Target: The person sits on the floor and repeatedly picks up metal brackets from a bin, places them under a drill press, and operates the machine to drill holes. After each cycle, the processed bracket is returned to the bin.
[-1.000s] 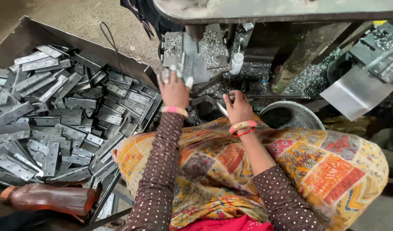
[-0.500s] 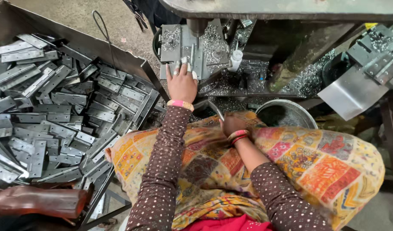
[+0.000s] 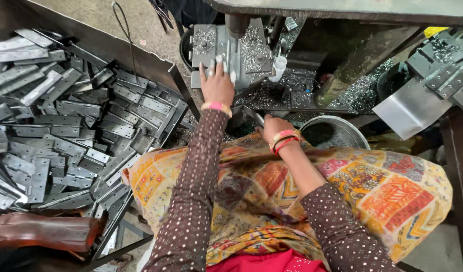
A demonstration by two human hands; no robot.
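Observation:
My left hand (image 3: 217,83) rests with spread fingers on the front of a grey metal jig block (image 3: 231,50) that sits under a drill spindle (image 3: 237,22) and is covered in shiny chips. My right hand (image 3: 273,128) lies low by my knee, next to a round metal bowl (image 3: 328,132); its fingers curl around the end of a flat grey metal strip (image 3: 252,116). A patterned yellow and orange cloth (image 3: 342,186) covers my lap.
A large tray (image 3: 156,65) on the left holds several flat grey metal hinge plates (image 3: 65,131). A brown bottle (image 3: 40,231) lies at the lower left. Metal shavings (image 3: 292,95) litter the machine base. A steel plate with brackets (image 3: 428,85) stands at the right.
My left hand has moved up onto the jig block. My right hand has dropped down and toward me, next to the bowl. The view has shifted left and down.

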